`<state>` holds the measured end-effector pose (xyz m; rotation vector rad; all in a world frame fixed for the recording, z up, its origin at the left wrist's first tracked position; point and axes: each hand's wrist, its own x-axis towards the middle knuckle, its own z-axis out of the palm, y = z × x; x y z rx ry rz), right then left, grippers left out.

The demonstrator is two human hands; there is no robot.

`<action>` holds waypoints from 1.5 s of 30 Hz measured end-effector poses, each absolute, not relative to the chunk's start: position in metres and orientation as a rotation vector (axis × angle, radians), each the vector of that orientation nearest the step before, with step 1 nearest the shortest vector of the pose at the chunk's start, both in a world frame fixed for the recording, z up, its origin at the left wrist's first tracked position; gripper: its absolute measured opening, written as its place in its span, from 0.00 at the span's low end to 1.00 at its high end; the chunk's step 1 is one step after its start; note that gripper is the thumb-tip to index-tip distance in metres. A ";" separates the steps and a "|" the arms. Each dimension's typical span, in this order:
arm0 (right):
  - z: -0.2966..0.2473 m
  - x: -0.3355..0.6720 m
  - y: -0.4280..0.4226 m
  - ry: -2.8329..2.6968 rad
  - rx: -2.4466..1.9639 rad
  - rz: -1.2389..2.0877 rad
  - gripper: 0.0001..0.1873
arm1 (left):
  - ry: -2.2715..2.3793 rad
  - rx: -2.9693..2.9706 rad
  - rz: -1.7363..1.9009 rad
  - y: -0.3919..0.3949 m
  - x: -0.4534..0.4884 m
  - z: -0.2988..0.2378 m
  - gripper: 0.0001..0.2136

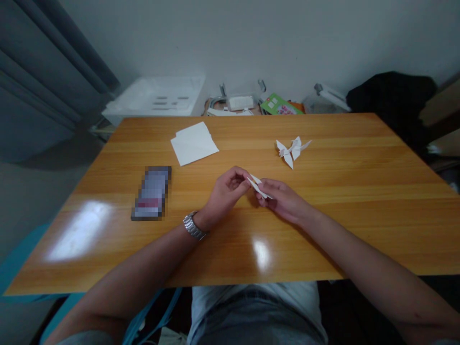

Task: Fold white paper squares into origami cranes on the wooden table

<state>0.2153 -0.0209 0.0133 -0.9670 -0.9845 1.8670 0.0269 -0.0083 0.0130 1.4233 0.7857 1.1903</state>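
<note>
A small piece of folded white paper [259,188] is held just above the middle of the wooden table. My left hand [231,185] pinches its left tip between thumb and fingers. From the other side, my right hand [282,199] grips the paper's body, with the thumb on top. Part of the paper is hidden behind the right fingers. Beyond my right hand, folded white paper cranes [295,149] lie close together on the table; how many there are I cannot tell.
White paper sheets [194,143] lie at the back left of the table [345,191]. A phone with a blurred screen [151,193] rests at the left. Behind the far edge stand a white tub [158,98], a green booklet [279,104] and a dark heap [390,96].
</note>
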 end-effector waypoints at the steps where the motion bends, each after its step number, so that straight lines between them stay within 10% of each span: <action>1: 0.014 0.214 -0.022 -1.030 -0.980 1.825 0.16 | 0.795 1.443 1.184 -0.008 0.026 0.013 0.09; 45: 0.018 0.215 -0.025 -1.437 -1.112 1.220 0.14 | 0.944 2.157 1.361 -0.012 0.024 0.017 0.04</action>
